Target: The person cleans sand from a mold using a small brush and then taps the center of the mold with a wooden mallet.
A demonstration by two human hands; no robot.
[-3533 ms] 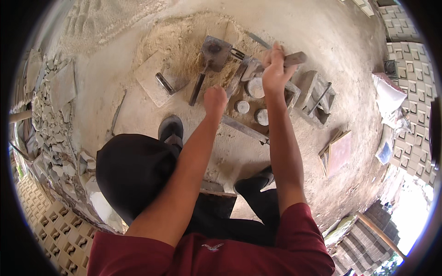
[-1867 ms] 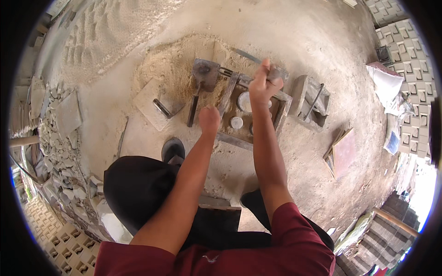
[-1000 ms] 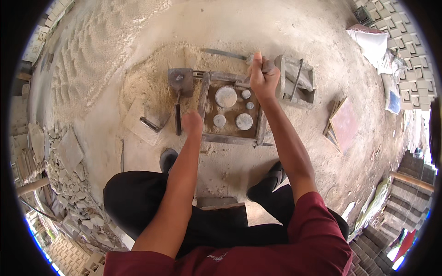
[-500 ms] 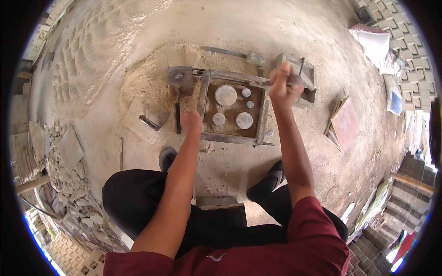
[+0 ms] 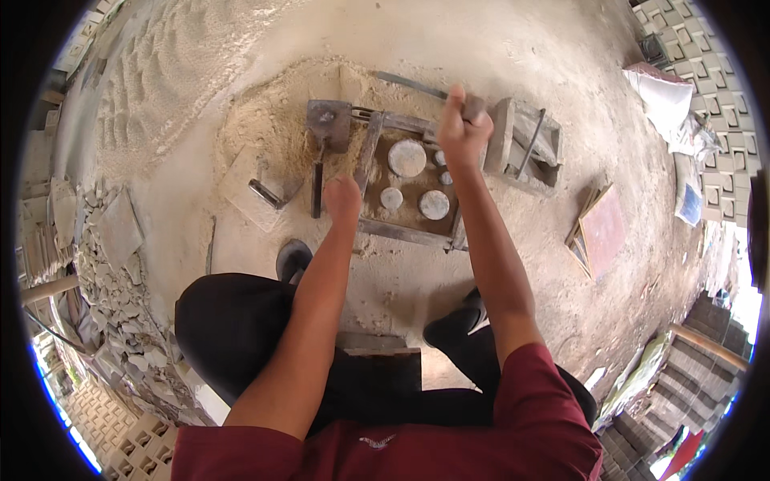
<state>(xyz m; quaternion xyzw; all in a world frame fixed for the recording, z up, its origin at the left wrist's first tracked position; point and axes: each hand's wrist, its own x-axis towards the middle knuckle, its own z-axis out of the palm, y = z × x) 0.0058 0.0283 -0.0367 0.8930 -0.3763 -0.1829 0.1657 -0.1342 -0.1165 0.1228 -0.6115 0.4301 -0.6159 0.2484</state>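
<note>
A rectangular moulding frame [image 5: 403,235] lies on the sandy ground in front of me, with brown sand [image 5: 413,186] in it. Several round pale discs of different sizes sit in that sand, among them a large disc [image 5: 407,158] and a medium disc [image 5: 434,204]. Closed at the frame's left side is my left hand [image 5: 342,197]; whatever its fingers hold is hidden. My right hand [image 5: 464,132] is raised over the frame's far right corner, wrapped round a brown blunt-ended tool [image 5: 475,110] that the fingers partly cover. Two small discs lie partly behind that wrist.
A trowel [image 5: 329,128] with a black handle lies left of the frame, on heaped sand [image 5: 269,104]. Right of the frame stands a grey box [image 5: 501,132] with a rod [image 5: 532,144] across it. Farther right are stacked boards [image 5: 601,228]; rubble [image 5: 120,297] lies at left.
My right hand has moved left and slightly up with the brown tool, from beside the grey box to over the frame's corner. The left hand stays at the frame's left side; the view has shifted a little.
</note>
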